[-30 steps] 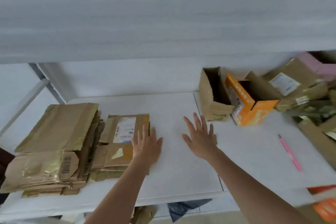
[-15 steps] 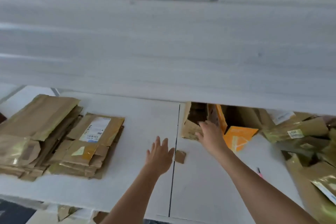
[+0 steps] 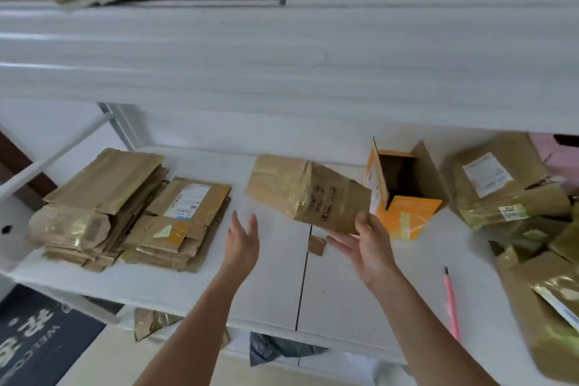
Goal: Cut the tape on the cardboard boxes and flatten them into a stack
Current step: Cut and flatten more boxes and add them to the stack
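Two hands work over a white desk [image 3: 275,279] that fills the lower half of the frame. At left centre lie the flattened boxes [image 3: 125,210], already a low stack in two adjoining piles. At the right edge sits a heap of taped boxes [image 3: 507,188] not yet dealt with, and just left of it an orange box [image 3: 404,213] stands open-topped.

In the middle, the brown box [image 3: 308,194] is tilted and lifted off the surface, its shiny tape catching the light. The right hand [image 3: 365,244] holds its near lower corner, thumb curled up against the side and fingers spread beneath. The left hand [image 3: 242,241] is open with straight fingers, holding nothing, a little apart from the box.

The step in hand looks like bringing this box to the middle for cutting. It would go best if the left hand took the far side, so the box settles flat with a taped seam upward before any blade is used. The pink cutter [image 3: 451,304] lies at lower right, near the right forearm. A small cardboard scrap [image 3: 316,244] rests under the box.
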The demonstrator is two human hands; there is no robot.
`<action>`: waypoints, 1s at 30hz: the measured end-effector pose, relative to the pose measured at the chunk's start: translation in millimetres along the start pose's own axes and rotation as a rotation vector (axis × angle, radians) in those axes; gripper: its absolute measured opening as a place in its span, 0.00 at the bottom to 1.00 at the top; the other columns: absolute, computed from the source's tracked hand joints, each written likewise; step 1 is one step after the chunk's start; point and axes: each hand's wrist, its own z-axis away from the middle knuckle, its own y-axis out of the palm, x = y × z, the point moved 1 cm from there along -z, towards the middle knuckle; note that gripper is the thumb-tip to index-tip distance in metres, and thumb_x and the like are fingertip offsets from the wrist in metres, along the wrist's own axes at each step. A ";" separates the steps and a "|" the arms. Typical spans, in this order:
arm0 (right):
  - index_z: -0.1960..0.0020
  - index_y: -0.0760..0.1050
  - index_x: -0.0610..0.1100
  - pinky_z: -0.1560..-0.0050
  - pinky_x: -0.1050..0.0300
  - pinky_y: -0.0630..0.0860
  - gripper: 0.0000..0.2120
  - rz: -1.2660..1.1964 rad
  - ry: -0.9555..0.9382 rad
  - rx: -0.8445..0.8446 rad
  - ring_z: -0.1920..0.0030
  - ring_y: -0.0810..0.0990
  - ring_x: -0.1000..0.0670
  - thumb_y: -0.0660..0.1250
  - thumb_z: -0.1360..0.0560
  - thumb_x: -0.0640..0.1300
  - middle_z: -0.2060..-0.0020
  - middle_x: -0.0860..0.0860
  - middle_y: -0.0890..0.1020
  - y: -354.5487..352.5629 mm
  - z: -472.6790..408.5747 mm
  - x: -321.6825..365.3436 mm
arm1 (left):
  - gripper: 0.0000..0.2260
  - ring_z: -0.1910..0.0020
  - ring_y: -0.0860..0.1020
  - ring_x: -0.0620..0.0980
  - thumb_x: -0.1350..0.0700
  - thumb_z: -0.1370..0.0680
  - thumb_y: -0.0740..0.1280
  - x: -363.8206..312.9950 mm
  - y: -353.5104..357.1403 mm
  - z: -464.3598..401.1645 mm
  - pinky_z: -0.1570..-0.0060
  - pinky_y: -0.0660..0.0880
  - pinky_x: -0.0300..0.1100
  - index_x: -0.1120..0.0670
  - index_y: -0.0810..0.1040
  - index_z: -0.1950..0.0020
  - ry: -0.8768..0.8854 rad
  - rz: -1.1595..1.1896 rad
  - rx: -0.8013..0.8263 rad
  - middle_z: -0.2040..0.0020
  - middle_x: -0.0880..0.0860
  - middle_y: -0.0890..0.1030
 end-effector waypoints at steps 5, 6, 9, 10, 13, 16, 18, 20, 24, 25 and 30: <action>0.40 0.70 0.35 0.61 0.43 0.83 0.15 -0.134 0.258 -0.091 0.56 0.85 0.35 0.51 0.14 0.44 0.55 0.37 0.85 -42.3 37.3 -44.1 | 0.34 0.20 0.48 0.51 0.38 0.19 0.53 -6.6 -8.6 16.5 0.24 0.51 0.54 0.49 0.44 0.19 0.062 0.238 -0.111 0.19 0.52 0.49; 0.40 0.70 0.35 0.63 0.44 0.83 0.14 -0.122 0.301 -0.111 0.57 0.86 0.37 0.51 0.14 0.44 0.56 0.37 0.85 -51.5 43.1 -53.8 | 0.35 0.21 0.50 0.52 0.37 0.20 0.55 -5.6 -6.5 16.4 0.25 0.53 0.55 0.49 0.45 0.19 0.041 0.221 -0.077 0.19 0.52 0.49; 0.47 0.71 0.37 0.60 0.43 0.81 0.13 -0.010 0.393 -0.156 0.56 0.86 0.40 0.53 0.15 0.44 0.58 0.38 0.86 -75.3 60.9 -70.0 | 0.37 0.25 0.60 0.54 0.42 0.22 0.66 -6.2 7.3 23.0 0.29 0.60 0.47 0.52 0.51 0.20 0.044 0.079 0.028 0.21 0.54 0.49; 0.49 0.72 0.38 0.58 0.43 0.80 0.12 0.071 0.426 -0.182 0.55 0.85 0.41 0.55 0.15 0.45 0.59 0.39 0.85 -83.2 66.7 -72.2 | 0.38 0.26 0.62 0.53 0.43 0.23 0.68 -6.0 12.9 25.5 0.31 0.61 0.44 0.53 0.53 0.20 0.064 0.059 0.054 0.22 0.53 0.49; 0.57 0.75 0.40 0.56 0.52 0.78 0.13 0.597 0.446 -0.202 0.62 0.80 0.48 0.63 0.19 0.47 0.64 0.45 0.81 -111.3 77.8 -70.3 | 0.39 0.31 0.65 0.51 0.45 0.25 0.72 -7.3 26.8 32.4 0.37 0.63 0.39 0.54 0.54 0.21 0.106 0.009 0.122 0.24 0.52 0.49; 0.59 0.76 0.38 0.55 0.53 0.73 0.16 0.915 0.160 -0.322 0.61 0.76 0.48 0.62 0.21 0.50 0.63 0.46 0.78 -131.7 72.9 -53.5 | 0.39 0.31 0.64 0.51 0.48 0.26 0.74 -8.1 37.6 39.4 0.39 0.65 0.39 0.52 0.56 0.21 0.177 -0.057 0.176 0.24 0.52 0.49; 0.42 0.78 0.41 0.44 0.53 0.74 0.15 0.711 -0.033 -0.324 0.48 0.78 0.51 0.60 0.18 0.51 0.50 0.49 0.80 -128.3 73.7 -35.0 | 0.39 0.27 0.62 0.52 0.48 0.25 0.73 -7.4 42.0 43.6 0.36 0.65 0.42 0.51 0.55 0.21 0.189 -0.058 0.171 0.22 0.51 0.47; 0.32 0.72 0.55 0.37 0.59 0.71 0.16 0.657 -0.115 -0.131 0.40 0.73 0.60 0.59 0.18 0.55 0.41 0.61 0.75 -113.7 76.5 -20.0 | 0.40 0.25 0.60 0.53 0.48 0.25 0.73 -7.8 45.0 45.7 0.34 0.65 0.44 0.50 0.54 0.20 0.188 -0.069 0.185 0.22 0.51 0.45; 0.36 0.75 0.55 0.51 0.69 0.75 0.14 0.807 -0.169 0.081 0.51 0.80 0.65 0.64 0.21 0.55 0.48 0.63 0.81 -90.1 79.5 -16.5 | 0.41 0.26 0.60 0.52 0.48 0.27 0.75 -14.6 53.9 51.0 0.37 0.65 0.39 0.51 0.55 0.20 0.208 -0.098 0.249 0.22 0.50 0.46; 0.38 0.77 0.52 0.51 0.66 0.78 0.14 0.803 -0.178 0.051 0.53 0.82 0.62 0.66 0.21 0.54 0.51 0.59 0.84 -89.9 78.4 -16.5 | 0.43 0.26 0.60 0.52 0.48 0.28 0.76 -15.9 56.8 52.2 0.35 0.65 0.40 0.50 0.55 0.20 0.199 -0.090 0.254 0.22 0.50 0.46; 0.40 0.78 0.50 0.49 0.60 0.81 0.13 0.736 -0.089 0.130 0.52 0.84 0.56 0.69 0.22 0.52 0.50 0.53 0.85 -114.8 85.2 -1.9 | 0.45 0.24 0.57 0.51 0.50 0.29 0.77 -20.1 81.1 64.1 0.30 0.64 0.47 0.47 0.53 0.20 0.151 -0.016 0.300 0.21 0.47 0.41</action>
